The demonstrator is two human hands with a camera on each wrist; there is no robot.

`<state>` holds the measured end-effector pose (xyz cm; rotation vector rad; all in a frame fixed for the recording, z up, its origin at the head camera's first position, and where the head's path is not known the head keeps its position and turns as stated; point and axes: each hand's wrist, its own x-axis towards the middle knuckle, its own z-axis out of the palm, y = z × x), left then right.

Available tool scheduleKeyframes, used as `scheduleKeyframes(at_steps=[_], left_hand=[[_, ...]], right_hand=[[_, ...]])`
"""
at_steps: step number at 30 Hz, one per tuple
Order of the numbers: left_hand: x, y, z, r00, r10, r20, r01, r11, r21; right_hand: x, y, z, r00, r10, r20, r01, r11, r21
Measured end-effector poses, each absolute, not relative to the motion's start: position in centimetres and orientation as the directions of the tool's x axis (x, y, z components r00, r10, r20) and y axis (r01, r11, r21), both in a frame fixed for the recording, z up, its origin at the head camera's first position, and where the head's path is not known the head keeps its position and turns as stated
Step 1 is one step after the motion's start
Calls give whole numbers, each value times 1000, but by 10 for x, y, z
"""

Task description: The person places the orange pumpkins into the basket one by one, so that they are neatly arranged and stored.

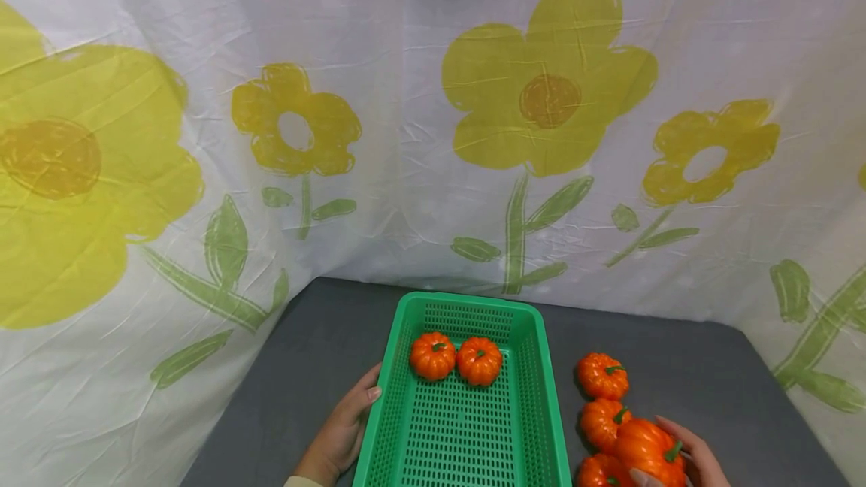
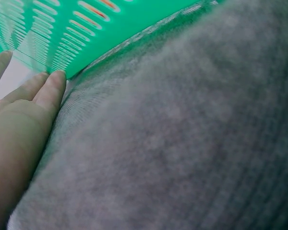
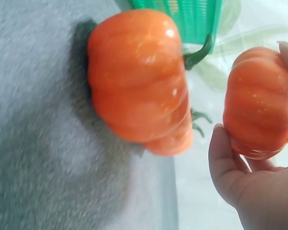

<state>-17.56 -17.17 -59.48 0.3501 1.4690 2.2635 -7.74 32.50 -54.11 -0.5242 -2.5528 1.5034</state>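
Green perforated plastic basket (image 1: 556, 427) on dark grey tabletop (image 1: 731, 389). My left hand (image 1: 345, 423) lies against its 9 o'clock side, fingers fairly straight and touching the wall. My right hand (image 1: 700, 461) grips a ribbed orange pumpkin (image 1: 646, 451) by its sides — held clear of the table, between 3 and 4 o'clock of the basket. Three loose pumpkins (image 1: 602, 376) line up at 3 o'clock; two basketed pumpkins (image 1: 479, 361) sit side by side toward 12. Flower-print cloth (image 1: 406, 134) hangs beyond — 12 o'clock.
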Motion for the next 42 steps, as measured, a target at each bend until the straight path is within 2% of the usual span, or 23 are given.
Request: scheduleKeyframes(at_steps=[5,12,22,33,42], left_hand=[[-176,-172,-595,-879,476,-12,-209,-362,908],[-175,-173,-596,-876,483,-7,-213,-373,903],[-175,-172,-595,-889,456,-34,-203,-327,923],[-177,-170,-593,-899,435,-42,-191,-305,933],[-176,-172,-595,-896,441,-50,-206,-313,927]], right_hand=[[-76,315,-536,-945,325,31,129,457,-880],[-79,303,-526,-957,285,-49,150,343,-927],[-85,285,-506,-973,229,-38,103,282,-954],[-92,272,-484,-994,106,13,20,302,-953],[-95,262,-482,-996,69,53,-31,293,-956]])
